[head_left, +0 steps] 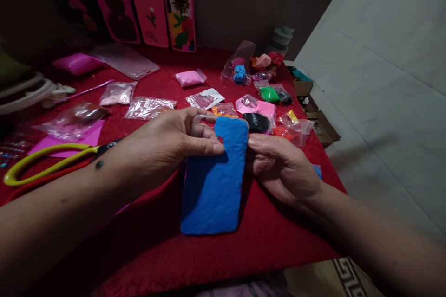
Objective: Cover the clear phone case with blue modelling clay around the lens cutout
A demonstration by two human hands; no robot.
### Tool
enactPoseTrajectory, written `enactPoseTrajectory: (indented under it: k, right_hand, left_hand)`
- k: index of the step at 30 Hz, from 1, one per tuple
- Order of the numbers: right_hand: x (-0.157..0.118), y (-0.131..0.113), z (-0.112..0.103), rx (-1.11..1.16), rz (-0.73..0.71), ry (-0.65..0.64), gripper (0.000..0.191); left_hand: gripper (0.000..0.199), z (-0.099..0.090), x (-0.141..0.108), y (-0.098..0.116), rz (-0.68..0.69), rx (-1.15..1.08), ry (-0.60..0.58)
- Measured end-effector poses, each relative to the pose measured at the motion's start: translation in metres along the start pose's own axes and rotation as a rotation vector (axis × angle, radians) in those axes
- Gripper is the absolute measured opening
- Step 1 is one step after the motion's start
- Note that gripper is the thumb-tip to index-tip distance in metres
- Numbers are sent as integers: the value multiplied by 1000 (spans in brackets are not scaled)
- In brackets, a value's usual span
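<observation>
A phone case (214,195) covered with blue clay is held up over the red cloth, its long side pointing toward me. My left hand (174,137) grips its upper left part, the thumb pressed on the blue surface beside the camera cutout and the fingers behind. Near that corner a clear strip of the case shows without blue. My right hand (282,162) is closed at the upper right edge, its thumb and forefinger pinching there. Whether a bit of clay is between those fingertips is hidden.
Scissors (49,167) with yellow and red handles lie at left. Small bags of clay, including black (256,122), green (269,94) and pink (190,78), are spread behind the hands. Decorated phone cases (148,7) lean against the back wall. Cardboard boxes (318,123) stand beyond the table's right edge.
</observation>
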State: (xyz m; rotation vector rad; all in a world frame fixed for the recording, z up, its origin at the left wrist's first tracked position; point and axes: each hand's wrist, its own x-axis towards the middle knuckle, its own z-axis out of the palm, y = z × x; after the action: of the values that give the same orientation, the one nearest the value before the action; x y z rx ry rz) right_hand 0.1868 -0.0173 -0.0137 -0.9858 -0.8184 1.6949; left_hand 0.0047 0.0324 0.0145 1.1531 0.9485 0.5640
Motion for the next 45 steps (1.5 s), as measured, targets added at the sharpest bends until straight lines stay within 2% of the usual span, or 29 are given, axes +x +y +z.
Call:
enactPoseTrajectory:
  k: [6, 12, 15, 18, 21, 25, 28, 32, 36, 40, 45]
  right_hand:
    - [1, 0, 0, 20, 36, -44, 7]
    - [2, 3, 0, 12, 54, 10, 11]
    - [3, 2, -1, 28, 50, -27, 3]
    - [2, 0, -1, 32, 60, -62, 17]
    - [1, 2, -1, 31, 58, -99, 23]
    - [2, 7, -2, 34, 42, -130, 18]
    - [3, 9, -3, 40, 57, -115, 12]
    - [4, 9, -3, 86, 81, -128, 14]
    - [3, 7, -1, 121, 81, -109, 15]
    - [2, 7, 0, 122, 84, -126, 19]
    - [2, 9, 2, 151, 78, -131, 8]
  left_hand:
    - [28, 2, -1, 3, 7, -43, -3]
    - [22, 0, -1, 0, 16, -111, -63]
    - [22, -2, -1, -2, 27, -107, -83]
    - [24, -1, -2, -5, 49, -77, -95]
    - [28, 2, -2, -6, 65, -59, -61]
    - [46, 7, -3, -6, 51, -71, -20]
    - [43, 8, -5, -4, 50, -67, -33]
    - [30, 5, -5, -4, 43, -69, -22]
    - [20, 2, -3, -6, 123, -68, 7]
    - [25, 3, -2, -8, 103, -65, 68]
    - [38, 6, -2, -9, 93, -52, 121]
